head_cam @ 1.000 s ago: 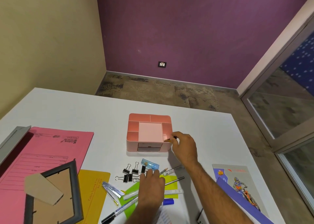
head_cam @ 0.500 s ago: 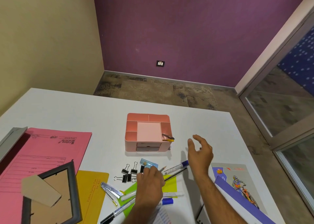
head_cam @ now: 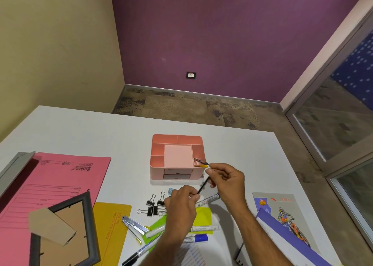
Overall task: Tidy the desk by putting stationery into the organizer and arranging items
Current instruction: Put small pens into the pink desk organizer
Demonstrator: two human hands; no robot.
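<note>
The pink organizer (head_cam: pixel 156 161) stands mid-desk; a dark compass and a yellow piece (head_cam: pixel 201 164) stick out of its front right compartment. Just right of and in front of it, my right hand (head_cam: pixel 228 182) pinches the upper end of a thin black pencil (head_cam: pixel 202 186). My left hand (head_cam: pixel 179 207) grips the pencil's lower end, above the loose stationery. Under and around that hand lie black binder clips (head_cam: pixel 152 206), a blue-tipped white marker (head_cam: pixel 209 199), a second white marker (head_cam: pixel 203 228), a blue-capped marker (head_cam: pixel 198 238), a pen (head_cam: pixel 135 254) and a small blue sharpener (head_cam: pixel 171 190), partly hidden.
A metal stapler (head_cam: pixel 134 225) and green sticky sheets (head_cam: pixel 202 216) lie near the front. A pink folder (head_cam: pixel 52 183), a yellow file (head_cam: pixel 113 231) and a dark picture frame (head_cam: pixel 64 231) fill the left. A motorbike-cover notebook (head_cam: pixel 282 211) lies right, near the desk edge.
My right hand left the organizer with the compass in it, swung right, then came back to pinch the black pencil. My left hand lifted that pencil from the pile.
</note>
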